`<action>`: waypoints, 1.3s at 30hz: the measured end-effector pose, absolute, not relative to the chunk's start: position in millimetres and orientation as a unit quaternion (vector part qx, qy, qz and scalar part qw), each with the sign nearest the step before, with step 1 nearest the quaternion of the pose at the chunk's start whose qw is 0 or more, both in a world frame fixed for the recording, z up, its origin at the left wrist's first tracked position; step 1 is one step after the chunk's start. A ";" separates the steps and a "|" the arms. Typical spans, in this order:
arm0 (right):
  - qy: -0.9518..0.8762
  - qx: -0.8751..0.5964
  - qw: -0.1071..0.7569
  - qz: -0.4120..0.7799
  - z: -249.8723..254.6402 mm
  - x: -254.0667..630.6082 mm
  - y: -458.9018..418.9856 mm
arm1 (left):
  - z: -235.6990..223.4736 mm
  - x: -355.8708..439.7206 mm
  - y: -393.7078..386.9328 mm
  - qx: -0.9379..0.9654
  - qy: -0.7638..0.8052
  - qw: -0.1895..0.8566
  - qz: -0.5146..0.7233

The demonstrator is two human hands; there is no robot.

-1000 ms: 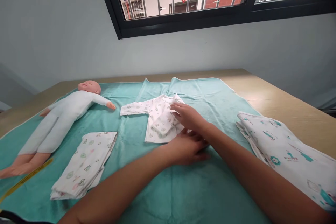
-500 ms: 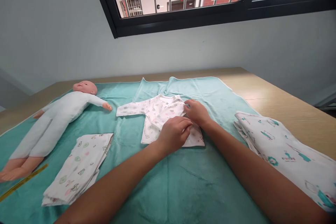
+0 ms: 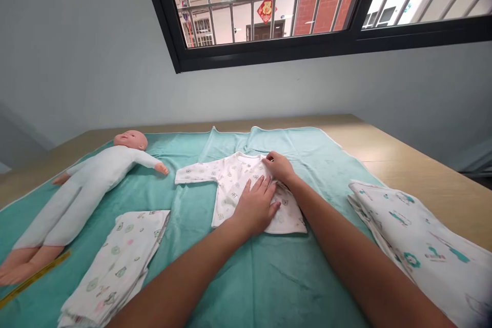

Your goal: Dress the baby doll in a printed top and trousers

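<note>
A small white baby shirt (image 3: pixel 226 195) with a fine print lies on the teal blanket. Its sleeve on the left side is stretched out flat; the other sleeve does not show beyond the shirt's right side. Flat on the shirt's front rests my left hand (image 3: pixel 255 204), fingers spread. At the shoulder, beside the neckline, my right hand (image 3: pixel 280 166) has its fingers bent together in a pinch on the fabric. The fingertips of that hand are partly hidden.
A baby doll (image 3: pixel 103 171) in a white suit lies at the left, with a yellow measuring strip (image 3: pixel 36 278) by its feet. Folded printed cloth (image 3: pixel 119 261) lies nearer me. Another folded white cloth (image 3: pixel 418 230) is at the right. The teal blanket (image 3: pixel 307 277) covers the wooden table (image 3: pixel 388 146) below the window.
My left hand has gone from curled fingers above the shirt to lying flat on it. My right hand has shifted slightly toward the neckline. The camera view has tilted up a little.
</note>
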State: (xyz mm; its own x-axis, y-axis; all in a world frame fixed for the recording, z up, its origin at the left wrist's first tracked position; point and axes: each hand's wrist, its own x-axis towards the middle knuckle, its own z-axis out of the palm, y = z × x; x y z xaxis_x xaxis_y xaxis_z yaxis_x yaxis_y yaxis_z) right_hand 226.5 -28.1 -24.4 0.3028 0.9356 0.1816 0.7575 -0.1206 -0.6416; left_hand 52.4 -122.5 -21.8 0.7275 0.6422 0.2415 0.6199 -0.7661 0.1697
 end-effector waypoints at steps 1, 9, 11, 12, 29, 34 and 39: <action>-0.574 -0.734 0.341 0.127 -26.7 229.1 -27.9 | -22.0 52.2 -122.2 0.928 0.342 0.040 0.141; -0.548 -0.735 0.398 0.043 -32.7 249.7 -30.3 | -18.2 50.6 -124.1 0.940 0.307 0.061 0.137; -0.554 -0.725 0.408 0.024 -28.8 246.2 -33.1 | -18.9 50.8 -124.8 0.933 0.318 0.052 0.159; -0.574 -0.706 0.415 0.014 -25.9 242.6 -35.0 | -19.5 51.1 -125.0 0.930 0.324 0.048 0.168; -0.645 -0.728 0.227 0.054 -32.1 229.9 -38.0 | -17.4 50.7 -126.2 0.929 0.341 0.096 0.105; -0.652 -0.715 0.248 0.040 -25.2 226.3 -43.3 | -7.7 49.2 -119.9 0.908 0.384 0.116 0.123; -0.734 -0.642 0.220 0.016 -16.9 213.0 -49.1 | -8.1 41.1 -104.7 0.883 0.453 0.087 0.084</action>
